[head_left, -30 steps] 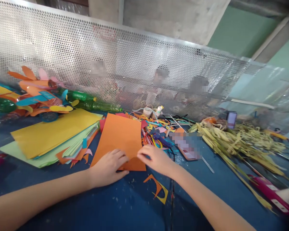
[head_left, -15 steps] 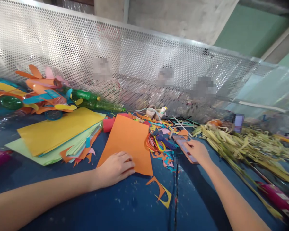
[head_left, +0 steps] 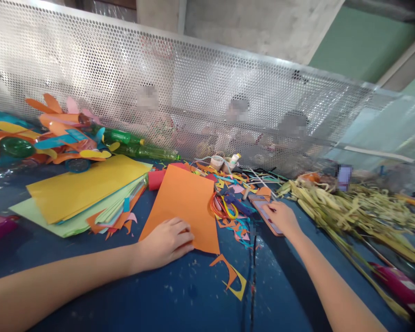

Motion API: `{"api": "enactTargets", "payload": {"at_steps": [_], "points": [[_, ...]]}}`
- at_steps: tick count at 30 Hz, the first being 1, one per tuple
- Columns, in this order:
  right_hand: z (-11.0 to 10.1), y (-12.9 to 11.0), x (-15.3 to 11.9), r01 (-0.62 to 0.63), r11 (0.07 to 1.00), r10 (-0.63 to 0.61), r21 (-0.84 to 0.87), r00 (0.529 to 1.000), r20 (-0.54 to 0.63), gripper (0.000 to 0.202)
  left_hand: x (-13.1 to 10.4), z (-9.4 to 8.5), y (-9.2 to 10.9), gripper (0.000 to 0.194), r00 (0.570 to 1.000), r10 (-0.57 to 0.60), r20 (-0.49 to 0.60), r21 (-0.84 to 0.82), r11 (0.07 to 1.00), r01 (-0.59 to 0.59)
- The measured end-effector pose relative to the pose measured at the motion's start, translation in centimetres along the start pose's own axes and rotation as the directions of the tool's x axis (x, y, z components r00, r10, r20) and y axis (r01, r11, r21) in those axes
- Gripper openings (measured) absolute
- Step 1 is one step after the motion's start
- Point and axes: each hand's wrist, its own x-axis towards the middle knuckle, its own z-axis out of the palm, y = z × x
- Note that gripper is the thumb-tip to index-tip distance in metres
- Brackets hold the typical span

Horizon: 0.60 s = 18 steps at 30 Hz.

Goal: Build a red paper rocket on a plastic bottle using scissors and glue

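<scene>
My left hand (head_left: 169, 242) lies open on the lower left part of a sheet of orange paper (head_left: 185, 198), its fingers slightly bent. Over a phone (head_left: 268, 216) lying on the table, my right hand (head_left: 284, 217) reaches with a fingertip at the screen; some of its fingers are hidden. Scissors with orange and yellow handles (head_left: 230, 207) rest between the sheet and the phone. Curved orange and yellow paper offcuts (head_left: 233, 276) lie in front of the sheet.
Stacked yellow paper (head_left: 90, 186) and a paper-and-bottle model (head_left: 65, 133) are at left. Dry husks (head_left: 318, 203) and a magenta bottle (head_left: 397, 283) lie right. A perforated metal panel (head_left: 200, 83) stands behind. A black cord (head_left: 253, 276) crosses the blue table (head_left: 193, 304).
The view has shifted very slightly. My left hand stays on the orange paper, and my right hand remains at the phone with barely any movement.
</scene>
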Motion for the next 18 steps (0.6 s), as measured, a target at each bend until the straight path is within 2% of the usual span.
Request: {"api": "enactTargets", "payload": {"at_steps": [6, 11, 13, 15, 17, 18], "points": [[-0.4, 0.5, -0.2, -0.008, 1.000, 0.009, 0.029, 1.000, -0.017, 0.040, 0.0, 0.1, 0.0, 0.027, 1.000, 0.006, -0.003, -0.004, 1.000, -0.006], [-1.3, -0.4, -0.5, -0.025, 0.995, 0.036, 0.096, 0.992, -0.120, 0.039, 0.0, 0.0, 0.1, 0.027, 1.000, 0.011, -0.013, 0.009, 1.000, -0.010], [-2.3, -2.2, -0.9, -0.002, 0.990, 0.028, 0.142, 0.982, -0.187, 0.040, 0.0, -0.1, 0.1, 0.028, 1.000, 0.016, -0.022, 0.015, 1.000, -0.015], [-3.6, -5.2, -1.8, 0.045, 0.978, 0.009, 0.203, 0.967, -0.257, 0.039, 0.1, -0.2, 0.2, 0.028, 0.999, 0.021, -0.027, 0.020, 1.000, -0.020], [-4.8, -9.2, -3.2, 0.198, 0.890, -0.067, 0.411, 0.948, -0.312, 0.034, 0.1, -0.2, 0.2, 0.028, 0.999, 0.031, -0.031, 0.023, 0.999, -0.030], [-5.2, -11.4, -4.0, 0.278, 0.823, -0.158, 0.495, 0.950, -0.270, 0.031, 0.1, -0.1, 0.3, 0.028, 0.999, 0.035, -0.033, 0.027, 0.999, -0.034]]}}
